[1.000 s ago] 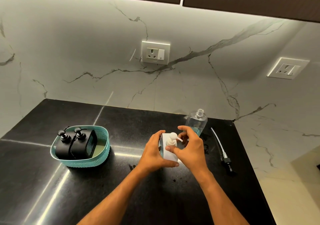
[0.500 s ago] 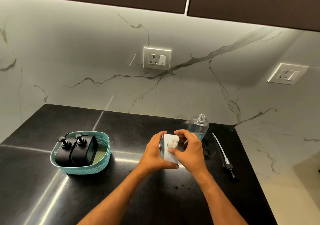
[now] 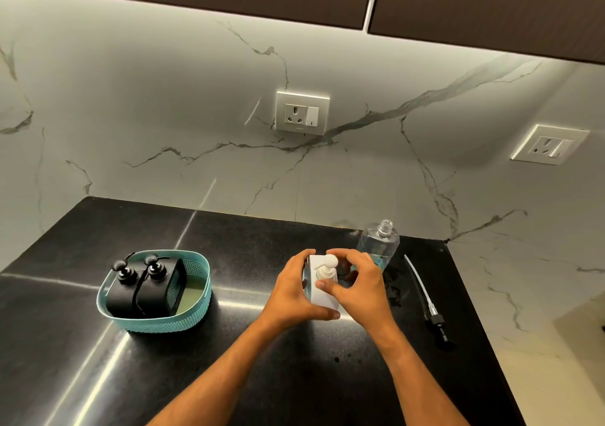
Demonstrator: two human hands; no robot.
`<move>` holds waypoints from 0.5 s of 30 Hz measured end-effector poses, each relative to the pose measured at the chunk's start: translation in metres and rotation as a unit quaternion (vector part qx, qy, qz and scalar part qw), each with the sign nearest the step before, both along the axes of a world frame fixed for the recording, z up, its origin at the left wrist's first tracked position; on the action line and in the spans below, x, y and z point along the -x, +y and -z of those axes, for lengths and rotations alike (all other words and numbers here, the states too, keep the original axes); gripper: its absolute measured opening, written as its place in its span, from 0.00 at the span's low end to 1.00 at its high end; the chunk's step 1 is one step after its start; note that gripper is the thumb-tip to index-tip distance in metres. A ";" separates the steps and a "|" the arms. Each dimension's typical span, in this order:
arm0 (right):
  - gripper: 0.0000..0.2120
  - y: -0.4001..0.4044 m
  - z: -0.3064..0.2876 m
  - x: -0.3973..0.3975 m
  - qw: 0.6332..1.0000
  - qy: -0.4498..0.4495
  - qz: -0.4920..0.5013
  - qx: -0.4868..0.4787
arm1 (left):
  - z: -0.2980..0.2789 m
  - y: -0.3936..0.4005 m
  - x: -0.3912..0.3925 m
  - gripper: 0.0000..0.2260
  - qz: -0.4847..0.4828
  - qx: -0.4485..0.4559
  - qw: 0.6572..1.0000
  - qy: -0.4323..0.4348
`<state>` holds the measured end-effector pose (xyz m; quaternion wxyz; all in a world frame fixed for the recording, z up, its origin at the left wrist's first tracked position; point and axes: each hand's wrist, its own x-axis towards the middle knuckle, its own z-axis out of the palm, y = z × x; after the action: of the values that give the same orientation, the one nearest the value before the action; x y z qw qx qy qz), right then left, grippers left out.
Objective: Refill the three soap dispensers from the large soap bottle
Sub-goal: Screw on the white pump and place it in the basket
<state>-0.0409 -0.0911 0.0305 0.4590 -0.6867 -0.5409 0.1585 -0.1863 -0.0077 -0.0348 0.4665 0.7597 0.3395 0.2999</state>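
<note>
A white square soap dispenser (image 3: 317, 289) stands on the black counter (image 3: 229, 360) at the centre. My left hand (image 3: 293, 291) grips its body from the left. My right hand (image 3: 358, 286) curls over its white pump head (image 3: 327, 263), thumb against the pump collar. Right behind my right hand stands the large clear soap bottle (image 3: 379, 240), uncapped, with blue liquid low inside. Its black pump with a long clear tube (image 3: 425, 298) lies on the counter to the right. Two black dispensers (image 3: 140, 286) sit in a teal basket (image 3: 183, 322) at the left.
A marble wall with two sockets (image 3: 302, 112) rises behind the counter. The counter's right edge (image 3: 484, 343) drops off beside the loose pump. Dark cabinets (image 3: 458, 6) hang overhead.
The white pump's nozzle has turned from pointing right to pointing left under my right hand's fingers. My left hand has kept its grip on the dispenser body.
</note>
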 end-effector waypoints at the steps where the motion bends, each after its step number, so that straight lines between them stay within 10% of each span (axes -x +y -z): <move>1: 0.27 0.000 0.001 0.000 1.000 0.004 -0.010 0.002 | 0.000 0.001 0.000 0.51 0.002 -0.001 1.000 0.000; 15: 0.23 -0.001 0.014 0.009 0.996 0.062 0.051 -0.029 | 0.005 0.004 0.001 0.51 0.015 -0.019 1.000 0.008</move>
<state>-0.0501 -0.0917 0.0169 0.5190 -0.6887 -0.4801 0.1611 -0.1874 -0.0041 -0.0400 0.4537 0.7759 0.3262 0.2928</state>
